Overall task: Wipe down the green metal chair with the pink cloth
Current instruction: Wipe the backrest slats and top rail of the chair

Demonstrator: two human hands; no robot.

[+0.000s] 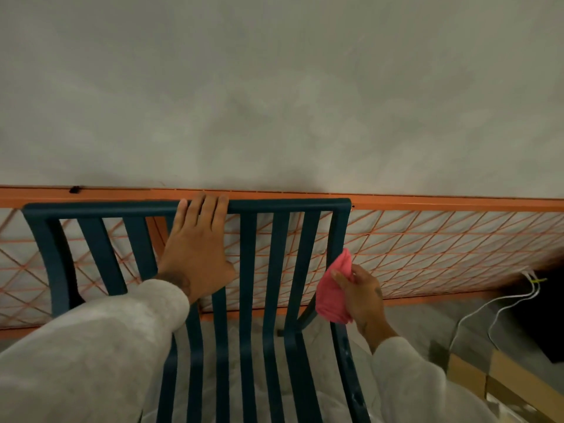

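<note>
The dark green metal chair [253, 270] with vertical slats fills the lower middle of the head view, its backrest facing me. My left hand [198, 248] grips the top rail of the backrest, fingers curled over it. My right hand [361, 293] holds the bunched pink cloth [331, 290] against the chair's right upright, just below mid-height of the backrest. Both arms wear light grey sleeves.
An orange metal frame with diamond wire mesh [442, 248] leans behind the chair against a pale grey wall [274, 87]. White cables [500, 303] hang at the right. A cardboard box [488, 377] sits on the floor at the lower right.
</note>
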